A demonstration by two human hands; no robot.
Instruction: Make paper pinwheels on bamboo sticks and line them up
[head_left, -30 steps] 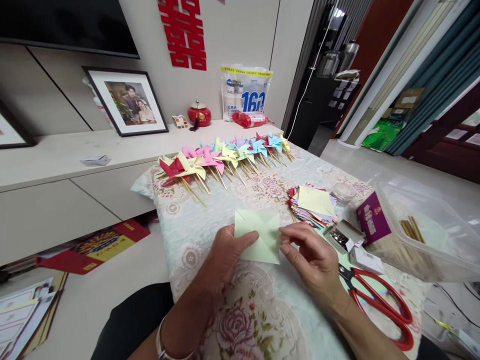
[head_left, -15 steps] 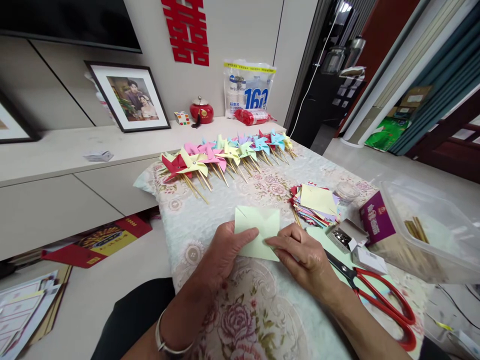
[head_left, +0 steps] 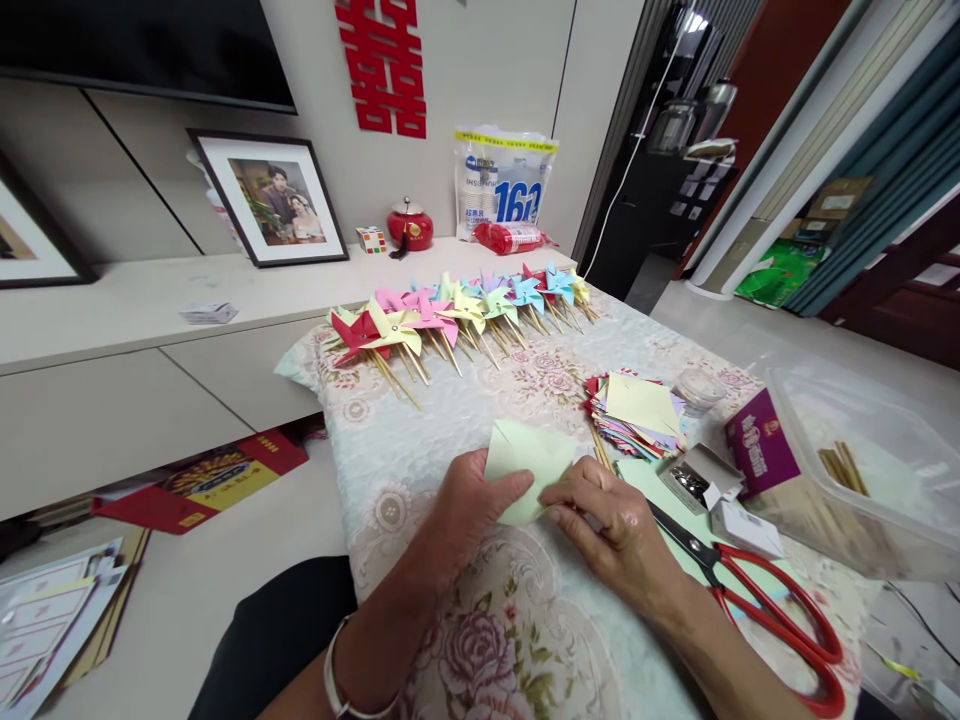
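A pale green paper square (head_left: pixel 527 452) with cut corners lies on the flowered tablecloth (head_left: pixel 525 640). My left hand (head_left: pixel 465 515) pins its left side with the thumb on top. My right hand (head_left: pixel 611 525) presses a folded flap toward the paper's middle with its fingertips. Both hands touch the sheet, and its near edge is hidden under them. A stack of coloured paper squares (head_left: pixel 637 410) sits just right of the sheet. A row of finished pinwheels on sticks (head_left: pixel 450 310) lies at the far end of the cloth.
Red-handled scissors (head_left: pixel 772 615) lie by my right wrist. A small open box of pins (head_left: pixel 690 478), a purple box (head_left: pixel 757 445) and a clear tub with sticks (head_left: pixel 862 480) stand at the right. A low cabinet with framed photos (head_left: pixel 274 200) is behind.
My right hand slid left over the green paper and folded a corner inward, so the sheet looks smaller and bent. My left thumb stayed pinning it.
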